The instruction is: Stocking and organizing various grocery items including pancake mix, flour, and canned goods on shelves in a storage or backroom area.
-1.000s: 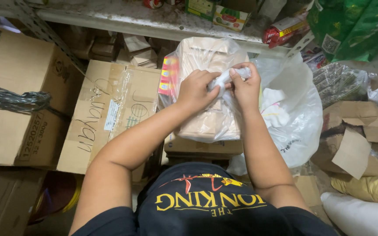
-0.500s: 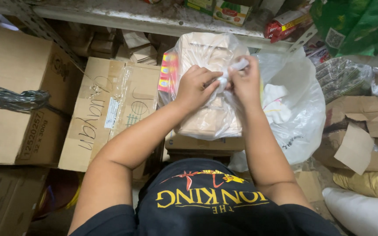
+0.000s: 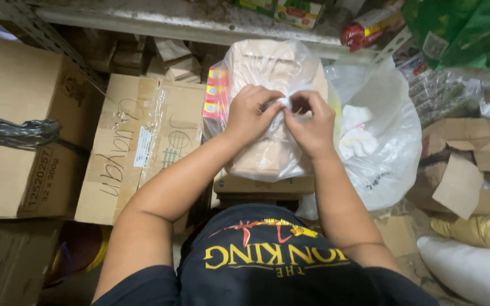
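Observation:
A clear plastic bag (image 3: pixel 267 62) wraps a stack of tan cardboard boxes in front of me, with small colourful packets (image 3: pixel 215 93) showing at its left side. My left hand (image 3: pixel 250 113) and my right hand (image 3: pixel 312 122) meet at the bag's bunched neck (image 3: pixel 283 102). Both pinch the twisted white plastic between their fingertips. The bundle rests on a flat brown carton (image 3: pixel 265 185).
A large taped cardboard box (image 3: pixel 143 141) leans at the left, with another carton (image 3: pixel 18 124) beside it. A white plastic bag (image 3: pixel 384 141) of goods sits at the right, next to torn cardboard (image 3: pixel 466 170). A metal shelf edge (image 3: pixel 171 22) runs above.
Both hands have dropped slightly lower on the bag and drawn closer together, bunching the plastic neck tighter between the fingers.

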